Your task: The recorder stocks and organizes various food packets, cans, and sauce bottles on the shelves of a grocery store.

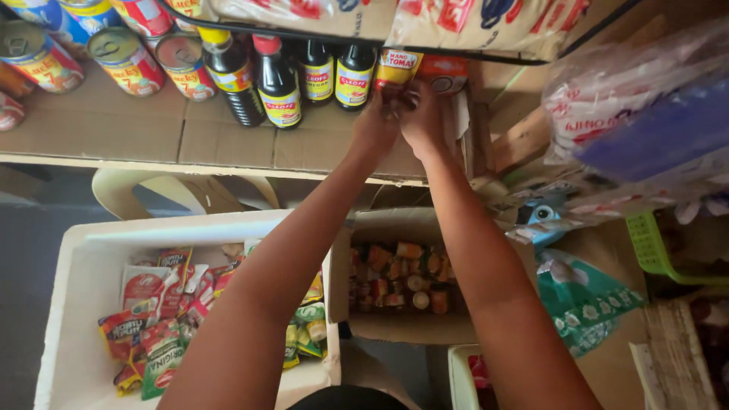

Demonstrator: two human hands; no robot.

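Up on the cardboard-lined shelf, my left hand and right hand meet, both clamped on a yellow and red sachet pack. Just left of my left hand stand dark sauce bottles; below my arms sits an open cardboard box of small jars.

Small yellow-and-red sauce pouch, upright on cardboard-lined shelf, beside dark bottles

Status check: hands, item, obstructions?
Left hand and right hand both up on the shelf, gripping a yellow-red pouch. Dark bottles stand close on its left.
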